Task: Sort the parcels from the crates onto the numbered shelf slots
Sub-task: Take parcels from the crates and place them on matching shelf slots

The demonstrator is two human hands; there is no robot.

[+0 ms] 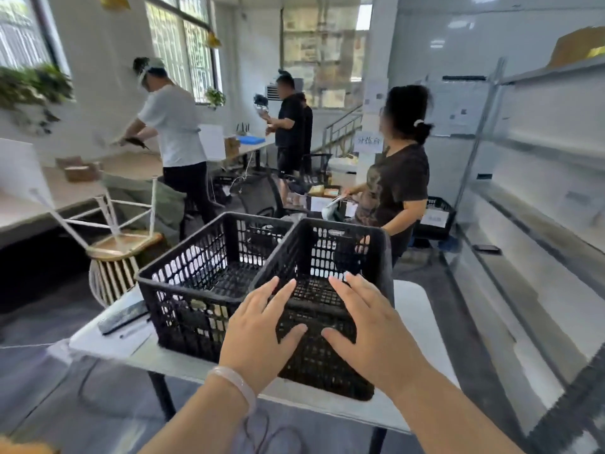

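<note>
Two black plastic crates stand side by side on a white table (412, 306). The left crate (196, 280) and the right crate (330, 365) both show bare mesh floors, with no parcel visible inside. My left hand (262, 332) and my right hand (370, 332) are held out flat with fingers straight and spread, at the near rim of the right crate. Neither hand holds anything. A metal shelf unit (540, 198) runs along the right wall, and a brown parcel (579, 47) lies on its top level.
A dark flat object (122, 317) lies on the table left of the crates. A person in a dark shirt (396, 188) stands just behind the crates. Another black crate (435, 217) sits further back. Upturned stools (121, 244) stand at the left, two more people behind.
</note>
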